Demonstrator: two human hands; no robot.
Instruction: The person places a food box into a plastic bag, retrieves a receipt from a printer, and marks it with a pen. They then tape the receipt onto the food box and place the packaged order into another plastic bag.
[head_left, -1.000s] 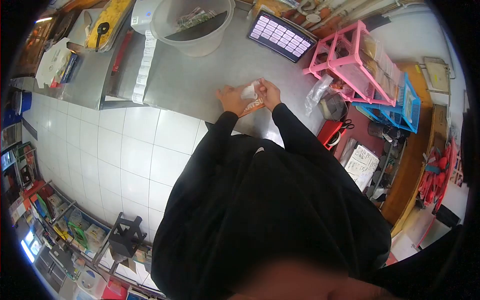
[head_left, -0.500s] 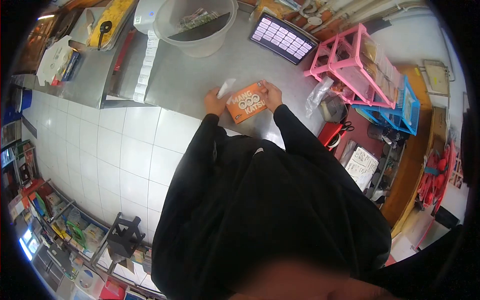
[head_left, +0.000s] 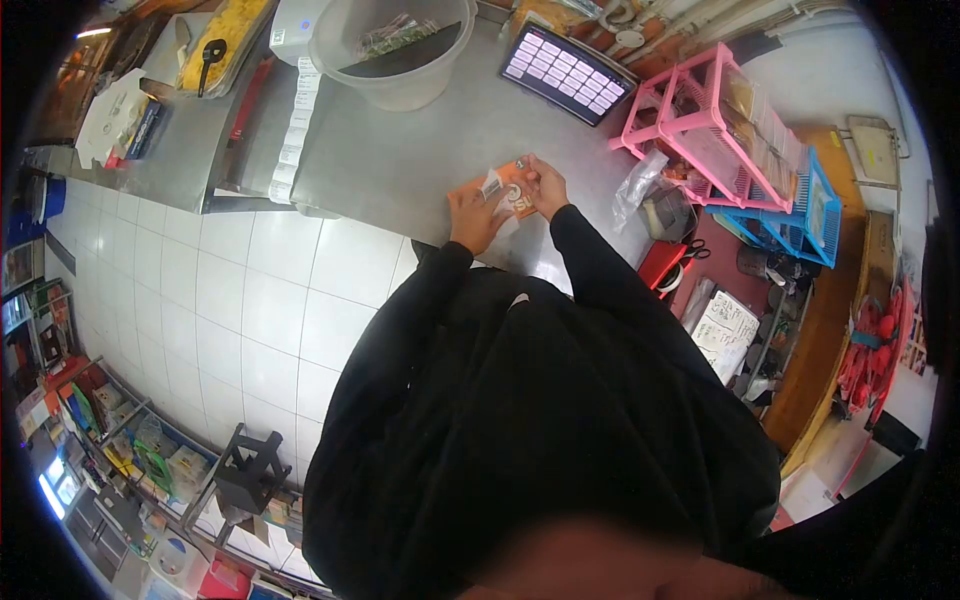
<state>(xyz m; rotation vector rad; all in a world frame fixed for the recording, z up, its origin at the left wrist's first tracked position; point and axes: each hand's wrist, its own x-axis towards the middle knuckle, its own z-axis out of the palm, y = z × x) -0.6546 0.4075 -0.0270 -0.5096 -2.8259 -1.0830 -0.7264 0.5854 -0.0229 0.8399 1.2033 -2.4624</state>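
Note:
An orange cardboard box (head_left: 525,207) with white lettering is in front of me, above the steel counter. My right hand (head_left: 545,188) grips its right end, thumb and fingers closed on the edge. Across the left part of the box lies my left hand (head_left: 476,218), its fingers at a white paper label (head_left: 491,184) with dark print. The label is against the box face, and the left fingers hide part of it and much of the lettering.
On the steel counter (head_left: 400,160) stand a translucent tub (head_left: 400,92) with bagged greens, a tablet (head_left: 567,72) and a label printer (head_left: 296,30) trailing a strip of labels (head_left: 291,140). Pink baskets (head_left: 690,125), a blue basket (head_left: 815,220) and scissors (head_left: 697,249) are at the right.
My left hand has moved right, carrying the white label from beside the box onto its face. My right hand keeps its grip on the box's right end.

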